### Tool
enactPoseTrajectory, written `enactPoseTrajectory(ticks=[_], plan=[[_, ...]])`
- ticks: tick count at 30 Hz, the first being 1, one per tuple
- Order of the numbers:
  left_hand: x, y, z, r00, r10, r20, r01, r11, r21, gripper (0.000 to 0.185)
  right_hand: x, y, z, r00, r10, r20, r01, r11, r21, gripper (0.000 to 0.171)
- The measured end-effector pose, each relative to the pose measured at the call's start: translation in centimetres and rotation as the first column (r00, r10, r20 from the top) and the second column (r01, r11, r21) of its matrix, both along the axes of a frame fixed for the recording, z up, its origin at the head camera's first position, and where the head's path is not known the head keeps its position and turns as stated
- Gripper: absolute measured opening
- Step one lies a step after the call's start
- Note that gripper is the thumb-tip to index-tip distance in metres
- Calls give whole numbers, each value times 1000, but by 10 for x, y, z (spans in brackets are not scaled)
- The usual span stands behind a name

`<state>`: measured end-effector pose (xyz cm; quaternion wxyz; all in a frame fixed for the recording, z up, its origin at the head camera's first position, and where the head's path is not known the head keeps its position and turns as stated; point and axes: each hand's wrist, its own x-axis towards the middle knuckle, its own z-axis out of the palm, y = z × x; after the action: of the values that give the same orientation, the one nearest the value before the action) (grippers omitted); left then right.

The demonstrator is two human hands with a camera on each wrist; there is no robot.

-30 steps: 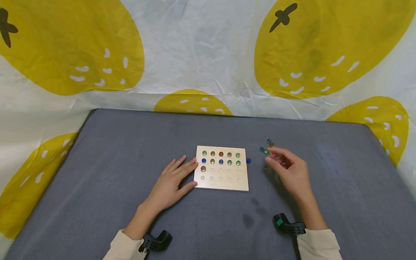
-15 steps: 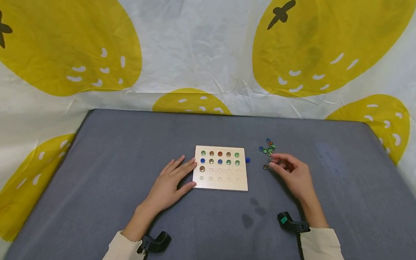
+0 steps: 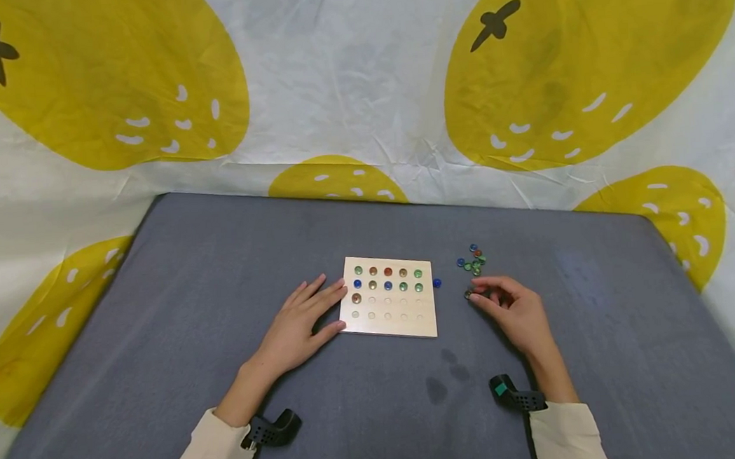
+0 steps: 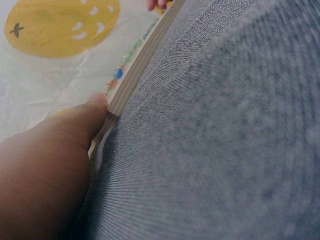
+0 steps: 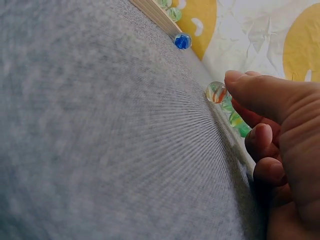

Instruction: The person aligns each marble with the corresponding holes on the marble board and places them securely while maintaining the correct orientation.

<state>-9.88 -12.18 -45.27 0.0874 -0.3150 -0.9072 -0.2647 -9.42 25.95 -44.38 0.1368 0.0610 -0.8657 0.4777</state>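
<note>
A pale wooden board (image 3: 391,323) with rows of shallow round hollows lies on the grey cloth in the head view. Glass marbles (image 3: 388,272) fill its two far rows, and one brown marble (image 3: 356,298) sits at the left of the third. My left hand (image 3: 300,328) rests with spread fingers at the board's left edge; its thumb (image 4: 97,107) touches the corner in the left wrist view. Right of the board, my right hand (image 3: 514,308) has its thumb and index fingertips at a clear marble with orange streaks (image 5: 216,92). That marble lies on the cloth; a firm grip is not visible.
Beyond my right hand lies a loose cluster of green, blue and red marbles (image 3: 474,261). A single blue marble (image 3: 437,283) sits close beside the board's right edge. A white curtain with yellow fruit shapes (image 3: 360,103) hangs behind the table (image 3: 248,237).
My right hand has drawn back from the marble cluster toward the person, then shifted slightly left to the lone streaked marble. My left hand stays at the board.
</note>
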Motion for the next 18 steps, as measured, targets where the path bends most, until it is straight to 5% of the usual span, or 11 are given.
enactPoseTrajectory(ticks=[18], plan=[[1, 0, 0, 1000, 3, 3, -3, 1000, -6, 56, -3, 0, -5, 1000, -9, -16, 11, 988, 157, 22]])
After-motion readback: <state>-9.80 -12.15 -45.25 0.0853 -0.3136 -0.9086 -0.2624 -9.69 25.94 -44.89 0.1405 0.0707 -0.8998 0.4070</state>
